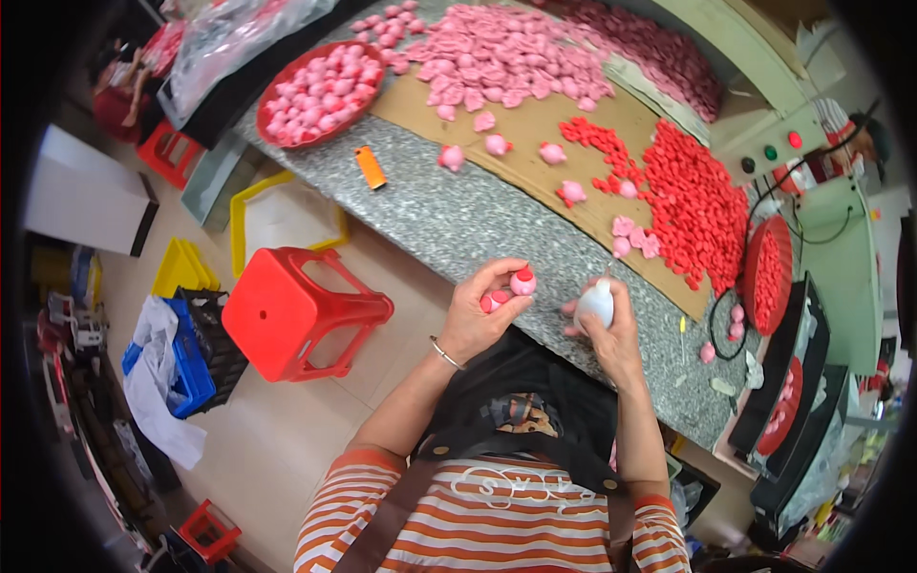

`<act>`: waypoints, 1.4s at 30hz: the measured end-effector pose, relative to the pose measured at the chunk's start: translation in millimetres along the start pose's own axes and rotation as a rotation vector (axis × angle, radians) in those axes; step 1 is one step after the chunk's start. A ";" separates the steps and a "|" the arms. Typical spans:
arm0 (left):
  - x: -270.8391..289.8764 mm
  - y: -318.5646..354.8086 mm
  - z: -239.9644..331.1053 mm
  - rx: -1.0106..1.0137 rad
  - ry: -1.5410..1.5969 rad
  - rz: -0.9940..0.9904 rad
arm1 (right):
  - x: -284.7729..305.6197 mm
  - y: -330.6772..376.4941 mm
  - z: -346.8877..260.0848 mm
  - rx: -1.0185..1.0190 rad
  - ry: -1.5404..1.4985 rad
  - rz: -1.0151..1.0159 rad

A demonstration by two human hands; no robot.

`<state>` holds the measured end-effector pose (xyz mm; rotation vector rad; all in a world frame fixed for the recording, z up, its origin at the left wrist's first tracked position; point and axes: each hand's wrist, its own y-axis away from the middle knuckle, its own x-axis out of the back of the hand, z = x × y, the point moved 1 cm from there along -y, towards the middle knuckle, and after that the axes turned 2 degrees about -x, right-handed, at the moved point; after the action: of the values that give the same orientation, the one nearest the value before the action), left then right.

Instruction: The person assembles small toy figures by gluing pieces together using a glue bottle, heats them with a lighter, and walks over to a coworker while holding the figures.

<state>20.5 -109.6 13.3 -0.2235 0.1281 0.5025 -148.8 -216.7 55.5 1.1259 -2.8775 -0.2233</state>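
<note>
The left hand [476, 317] held two small, rounded pink-and-red figures [522, 284] near the speckled grey stone counter [411, 210] — white lettering [492, 476] crossed the orange-and-white striped top [478, 535] — while the right hand [619, 332] gripped a pale, narrow-tipped squeeze bottle [597, 304].

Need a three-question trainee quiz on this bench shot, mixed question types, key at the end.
1. Which hand holds the pale bottle?
2. True or false: the large red stool stands on the counter.
3. The left hand holds:
a) a yellow tray
b) small pink-and-red pieces
c) a red bowl

Key:
1. The right hand.
2. False; it stands on the floor.
3. b
</note>
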 end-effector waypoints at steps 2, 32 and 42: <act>-15.2 -4.9 -6.4 0.115 0.055 -0.050 | 22.0 21.9 5.0 -0.084 0.048 0.003; -94.9 -13.1 -28.9 -0.177 -0.210 -0.082 | 60.1 82.9 10.0 0.503 0.327 0.507; -96.9 -12.3 -29.0 -0.197 -0.217 -0.068 | 61.1 79.1 9.0 0.522 0.429 0.482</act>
<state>-59.6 -171.8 4.5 -0.3631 -0.1405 0.4682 -247.6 -199.7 57.7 0.3927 -2.7433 0.7239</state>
